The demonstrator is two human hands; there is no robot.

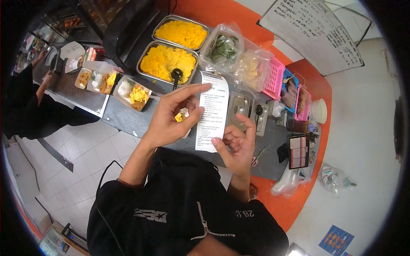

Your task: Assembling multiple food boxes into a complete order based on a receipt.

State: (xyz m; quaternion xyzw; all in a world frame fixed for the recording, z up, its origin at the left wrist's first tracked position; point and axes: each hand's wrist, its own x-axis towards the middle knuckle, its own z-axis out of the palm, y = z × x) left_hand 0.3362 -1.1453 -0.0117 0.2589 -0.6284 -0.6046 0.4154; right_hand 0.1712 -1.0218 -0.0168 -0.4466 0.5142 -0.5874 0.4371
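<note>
A long white printed receipt (212,115) is held up in front of me over the counter. My left hand (173,113) pinches its left edge near the top between thumb and fingers. Lower down, my right hand (237,147) grips the right edge, thumb on the paper and fingers curled. Behind my left hand a small portion of yellow food (180,116) shows, mostly hidden. Beyond it sit two steel trays of yellow food, the nearer tray (141,68) with a black ladle (176,74) in it, the farther tray (204,30) behind.
Open food boxes (136,94) stand on the counter to the left, near another person's arm (42,87). Lidded steel containers (239,106), scissors (260,157), a pink basket (273,79) and a small display stand (299,151) lie to the right. Bagged leaves (223,48) sit at the back.
</note>
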